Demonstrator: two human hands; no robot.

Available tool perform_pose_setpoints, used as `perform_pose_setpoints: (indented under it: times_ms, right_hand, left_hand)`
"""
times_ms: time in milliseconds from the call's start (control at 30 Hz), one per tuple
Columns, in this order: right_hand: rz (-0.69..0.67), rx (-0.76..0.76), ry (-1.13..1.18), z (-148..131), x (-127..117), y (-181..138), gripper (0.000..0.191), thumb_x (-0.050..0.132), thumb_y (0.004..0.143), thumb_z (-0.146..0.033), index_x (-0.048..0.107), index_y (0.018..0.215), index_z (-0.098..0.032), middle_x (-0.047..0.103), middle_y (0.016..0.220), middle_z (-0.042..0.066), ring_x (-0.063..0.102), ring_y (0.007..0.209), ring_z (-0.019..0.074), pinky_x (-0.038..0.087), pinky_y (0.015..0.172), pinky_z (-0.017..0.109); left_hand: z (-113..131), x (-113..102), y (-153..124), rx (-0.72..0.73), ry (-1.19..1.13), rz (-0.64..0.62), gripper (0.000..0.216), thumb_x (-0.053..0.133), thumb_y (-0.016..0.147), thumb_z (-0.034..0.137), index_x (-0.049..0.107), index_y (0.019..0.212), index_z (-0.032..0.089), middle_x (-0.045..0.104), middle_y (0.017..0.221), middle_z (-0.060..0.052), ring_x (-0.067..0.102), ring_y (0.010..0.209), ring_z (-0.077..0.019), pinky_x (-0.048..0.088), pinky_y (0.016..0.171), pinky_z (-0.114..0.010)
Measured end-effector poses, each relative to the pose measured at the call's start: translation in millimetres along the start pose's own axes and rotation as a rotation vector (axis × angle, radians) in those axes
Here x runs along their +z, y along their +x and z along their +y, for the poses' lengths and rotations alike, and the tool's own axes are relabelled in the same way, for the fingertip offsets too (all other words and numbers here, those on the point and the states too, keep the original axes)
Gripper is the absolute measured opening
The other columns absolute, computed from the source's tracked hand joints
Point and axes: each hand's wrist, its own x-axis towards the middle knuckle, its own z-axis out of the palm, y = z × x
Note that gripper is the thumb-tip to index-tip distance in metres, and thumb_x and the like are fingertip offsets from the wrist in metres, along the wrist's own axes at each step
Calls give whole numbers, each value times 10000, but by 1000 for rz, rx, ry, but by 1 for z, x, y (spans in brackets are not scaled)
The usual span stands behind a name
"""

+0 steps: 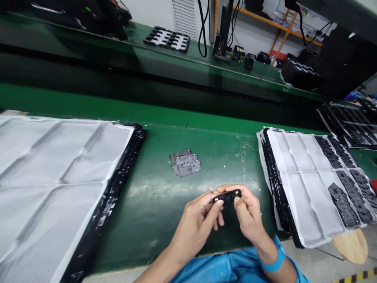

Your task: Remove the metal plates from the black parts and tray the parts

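Between my two hands, above the near edge of the green bench, is a small black plastic part (227, 196), long and narrow with rounded ends and small light spots near each end. My left hand (203, 214) pinches its left end between thumb and fingers. At the other end, my right hand (249, 212) grips it with thumb and fingertips. Beyond my hands lies a small overlapping pile of flat dark grey plastic plates (186, 163).
On the left stands a large stack of black trays topped by white lining (59, 157). To the right, a similar tray (306, 173) holds rows of dark parts (343, 204). A wooden stool (352, 245) is below it. A white-and-black tray (167, 39) sits on the far shelf.
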Motion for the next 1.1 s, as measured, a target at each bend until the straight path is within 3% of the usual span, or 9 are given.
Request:
perform_pose_setpoints:
  times_ms: [300,500,667,733,800,900,1000,1100]
  right_hand:
    - [62,14,-46,-6,1,6,286,520,1076,-403,727,1001,-221,810,1083,102,757,1039,257,587,935,402]
    - [58,19,-53,2,-1,3,239,499,1045,-310,717,1073,-218,791,1153,111,745,1020,251,587,916,401]
    - [-37,41,47,5,-11,1,306,516,969,-256,703,1208,-221,747,1289,115,709,1182,291,544,1048,471]
    - [-41,51,-62,1,-14,2,320,493,1005,-258,684,1261,-231,724,1325,106,685,1219,276,525,1061,438]
    - [-5,41,-259,-5,-13,2,284,456,1064,-280,693,1212,-230,738,1220,95,693,1135,245,528,996,373]
    - [33,-25,-472,-12,-10,3,299,446,1094,-298,671,914,-222,681,875,39,649,809,194,504,767,297]
    - [25,-77,-529,-13,-6,1,389,450,1098,-287,551,727,-230,570,710,-3,557,651,166,448,657,280]
    - [23,-60,-506,-12,-5,-4,381,445,1108,-300,570,755,-228,573,678,-11,563,598,154,447,623,272]
  left_hand:
    - [-3,0,0,59,98,-11,319,537,1046,394,671,848,182,637,671,-9,599,506,-124,503,522,-223]
    - [-1,-1,3,35,78,-13,292,543,1042,403,701,941,180,635,666,-4,592,501,-128,490,512,-224]
    - [-5,-1,6,6,65,-37,300,531,1044,406,645,882,181,632,651,1,589,504,-128,480,522,-231]
    - [-5,-1,6,-14,79,-52,309,523,1044,407,606,842,189,626,645,3,589,517,-132,469,533,-237]
    - [-2,-2,6,-34,78,-64,320,497,1051,418,575,833,198,616,643,6,585,534,-137,452,533,-240]
    - [4,-3,6,-32,34,-74,325,428,1067,425,578,888,199,595,664,10,555,549,-139,443,549,-248]
    - [6,-2,6,-5,-9,-51,352,394,1069,417,594,884,193,569,683,10,502,534,-129,426,556,-257]
    - [6,0,5,-7,-50,-3,349,399,1062,416,587,871,193,532,659,22,467,522,-125,391,540,-258]
